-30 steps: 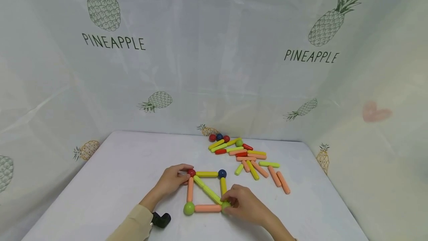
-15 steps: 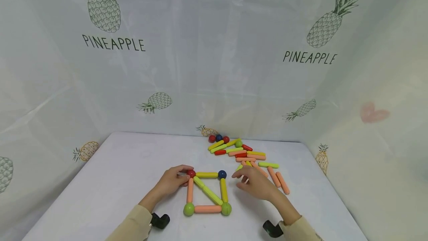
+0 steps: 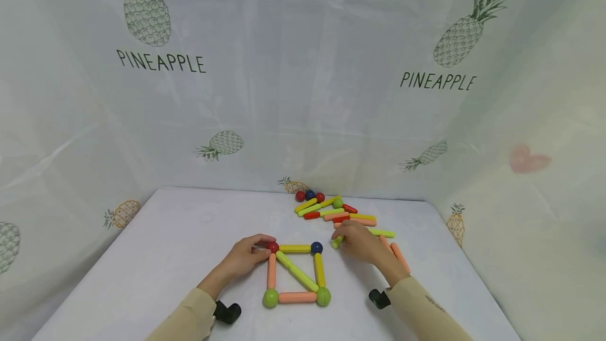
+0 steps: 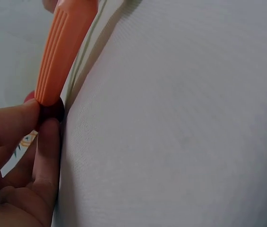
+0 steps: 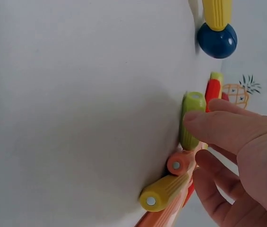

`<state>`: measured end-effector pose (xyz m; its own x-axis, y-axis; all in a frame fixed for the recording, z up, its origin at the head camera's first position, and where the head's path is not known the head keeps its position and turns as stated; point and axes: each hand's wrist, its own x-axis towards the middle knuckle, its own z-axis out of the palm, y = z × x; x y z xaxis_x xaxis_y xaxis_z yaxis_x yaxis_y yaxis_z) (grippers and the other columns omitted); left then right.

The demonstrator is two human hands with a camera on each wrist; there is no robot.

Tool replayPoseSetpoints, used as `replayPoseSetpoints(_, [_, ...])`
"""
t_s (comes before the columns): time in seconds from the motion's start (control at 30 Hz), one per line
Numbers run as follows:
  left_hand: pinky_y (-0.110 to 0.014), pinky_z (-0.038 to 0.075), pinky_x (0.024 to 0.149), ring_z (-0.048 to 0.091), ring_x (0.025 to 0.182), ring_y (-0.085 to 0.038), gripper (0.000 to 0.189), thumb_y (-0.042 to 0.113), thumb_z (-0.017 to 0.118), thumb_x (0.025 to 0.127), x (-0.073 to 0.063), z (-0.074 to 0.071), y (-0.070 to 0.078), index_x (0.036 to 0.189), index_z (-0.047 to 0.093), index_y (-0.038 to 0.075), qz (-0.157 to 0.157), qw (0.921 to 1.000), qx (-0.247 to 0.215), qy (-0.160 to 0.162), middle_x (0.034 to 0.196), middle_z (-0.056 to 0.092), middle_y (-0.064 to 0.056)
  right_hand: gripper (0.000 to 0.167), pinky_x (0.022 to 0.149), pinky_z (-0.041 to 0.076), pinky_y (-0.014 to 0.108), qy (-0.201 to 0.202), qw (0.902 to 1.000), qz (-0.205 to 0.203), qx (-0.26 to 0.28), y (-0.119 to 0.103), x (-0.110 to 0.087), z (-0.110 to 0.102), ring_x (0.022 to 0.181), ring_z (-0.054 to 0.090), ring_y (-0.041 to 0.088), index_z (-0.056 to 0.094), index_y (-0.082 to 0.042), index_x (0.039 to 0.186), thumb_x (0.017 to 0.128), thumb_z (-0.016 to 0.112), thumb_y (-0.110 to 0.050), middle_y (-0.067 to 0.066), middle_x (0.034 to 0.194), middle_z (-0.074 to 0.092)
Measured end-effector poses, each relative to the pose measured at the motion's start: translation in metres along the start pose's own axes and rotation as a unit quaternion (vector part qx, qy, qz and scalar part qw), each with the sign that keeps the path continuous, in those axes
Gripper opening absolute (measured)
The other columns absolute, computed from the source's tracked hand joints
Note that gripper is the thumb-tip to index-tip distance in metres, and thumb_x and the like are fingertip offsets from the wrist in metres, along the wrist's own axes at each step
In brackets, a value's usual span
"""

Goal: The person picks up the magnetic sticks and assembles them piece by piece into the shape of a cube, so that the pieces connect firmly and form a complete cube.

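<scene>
My left hand (image 3: 243,257) pinches the red ball (image 3: 273,247) at the far left corner of a flat square frame of rods and balls. The left wrist view shows thumb and finger on that ball beside an orange rod (image 4: 64,52). A blue ball (image 3: 316,248) and two green balls (image 3: 323,297) form the other corners. Yellow rods (image 3: 295,249) and orange rods join them, and a lime-green diagonal (image 3: 298,272) crosses inside. Right of the frame, my right hand (image 3: 360,241) pinches a short green rod (image 5: 192,120) between thumb and fingers, low over the table.
Loose orange, yellow, green and red rods (image 3: 336,216) lie in a spread pile around and behind my right hand. Several balls (image 3: 310,194) sit at the table's back edge, below a hanging pineapple-print cloth (image 3: 307,93). Black wrist-camera pieces (image 3: 228,313) stick out at both wrists.
My right hand has left the near right green ball, moved away and to the right, and taken hold of the short green rod. My left hand stays at the red ball.
</scene>
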<state>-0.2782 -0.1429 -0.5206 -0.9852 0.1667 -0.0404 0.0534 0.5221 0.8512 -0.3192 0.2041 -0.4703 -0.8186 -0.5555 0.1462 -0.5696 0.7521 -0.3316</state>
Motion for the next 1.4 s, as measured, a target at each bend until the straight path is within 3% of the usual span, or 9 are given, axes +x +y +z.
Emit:
replayPoseSetpoints(0.2, [-0.040,0.059,0.091,0.063,0.100,-0.016,0.030,0.020,0.077,0.099,0.001,0.001,-0.001,0.128,0.074,0.026,0.000,1.0000,-0.003,0.000,0.124,0.071,0.002,0.028,0.098,0.058,0.047,0.009,0.9998,0.016,-0.009,0.002,0.003,0.004,0.106,0.066,0.025,0.082,-0.008,0.107,0.087,0.079,0.012,0.004,0.108,0.076])
replayPoseSetpoints(0.37, [-0.039,0.058,0.092,0.063,0.101,-0.016,0.031,0.020,0.077,0.099,0.001,-0.002,-0.001,0.130,0.074,0.023,0.000,0.9999,-0.010,-0.008,0.124,0.072,0.002,0.031,0.087,0.060,0.041,0.030,0.9938,0.107,-0.002,0.004,0.005,0.008,0.094,0.060,0.020,0.080,-0.007,0.117,0.088,0.082,0.004,0.003,0.104,0.070])
replayPoseSetpoints(0.47, [-0.039,0.057,0.092,0.063,0.101,-0.016,0.031,0.021,0.077,0.099,0.002,-0.003,-0.002,0.130,0.074,0.024,-0.002,0.9998,-0.015,-0.012,0.124,0.072,0.002,0.032,0.078,0.055,0.033,0.038,0.9890,0.143,-0.003,0.008,0.007,0.011,0.087,0.052,0.017,0.079,-0.007,0.120,0.089,0.082,0.002,0.002,0.095,0.063])
replayPoseSetpoints(0.67, [-0.042,0.057,0.092,0.063,0.100,-0.017,0.030,0.021,0.078,0.098,0.002,-0.003,-0.003,0.128,0.075,0.026,-0.007,0.9998,-0.018,-0.005,0.123,0.071,0.003,0.018,0.064,0.039,0.028,0.052,0.9883,0.143,-0.010,0.012,0.010,0.012,0.068,0.045,0.015,0.074,-0.005,0.105,0.090,0.079,0.002,0.001,0.073,0.052])
replayPoseSetpoints(0.77, [-0.041,0.058,0.090,0.062,0.099,-0.017,0.031,0.021,0.079,0.098,0.002,-0.002,-0.004,0.127,0.075,0.027,-0.008,0.9999,-0.013,-0.002,0.123,0.071,0.002,0.010,0.059,0.038,0.025,0.040,0.9857,0.163,-0.011,0.010,0.012,0.012,0.060,0.045,0.015,0.074,-0.005,0.104,0.095,0.077,-0.006,0.000,0.070,0.051])
replayPoseSetpoints(0.9, [-0.040,0.057,0.089,0.061,0.099,-0.018,0.030,0.022,0.079,0.097,0.002,0.000,-0.005,0.126,0.076,0.030,-0.015,0.9998,-0.012,0.001,0.123,0.071,0.002,0.012,0.058,0.040,0.025,0.013,0.9828,0.184,-0.012,0.004,0.015,0.011,0.060,0.047,0.017,0.078,-0.004,0.106,0.099,0.076,-0.014,0.001,0.068,0.051])
replayPoseSetpoints(1.1, [-0.040,0.057,0.090,0.061,0.099,-0.018,0.030,0.022,0.078,0.098,0.002,0.001,-0.005,0.128,0.075,0.029,-0.016,0.9998,-0.015,-0.003,0.123,0.071,0.002,0.019,0.063,0.047,0.027,-0.006,0.9828,0.184,-0.014,0.001,0.013,0.006,0.067,0.052,0.017,0.077,-0.004,0.113,0.100,0.076,-0.016,0.002,0.075,0.058])
replayPoseSetpoints(1.23, [-0.039,0.057,0.089,0.061,0.099,-0.017,0.031,0.022,0.078,0.099,0.002,0.001,-0.004,0.129,0.075,0.028,-0.009,0.9999,-0.006,0.000,0.123,0.071,0.002,0.031,0.065,0.051,0.030,-0.004,0.9823,0.188,0.001,0.005,0.009,-0.002,0.074,0.054,0.018,0.075,-0.004,0.123,0.095,0.081,-0.015,0.005,0.088,0.067])
replayPoseSetpoints(1.4, [-0.036,0.056,0.086,0.061,0.099,-0.017,0.031,0.022,0.078,0.098,0.002,-0.001,-0.004,0.129,0.075,0.028,-0.010,0.9999,-0.006,0.004,0.122,0.071,0.002,0.032,0.066,0.051,0.031,-0.009,0.9786,0.205,0.013,0.015,0.008,-0.009,0.078,0.054,0.021,0.075,-0.004,0.126,0.095,0.078,-0.010,0.008,0.103,0.071])
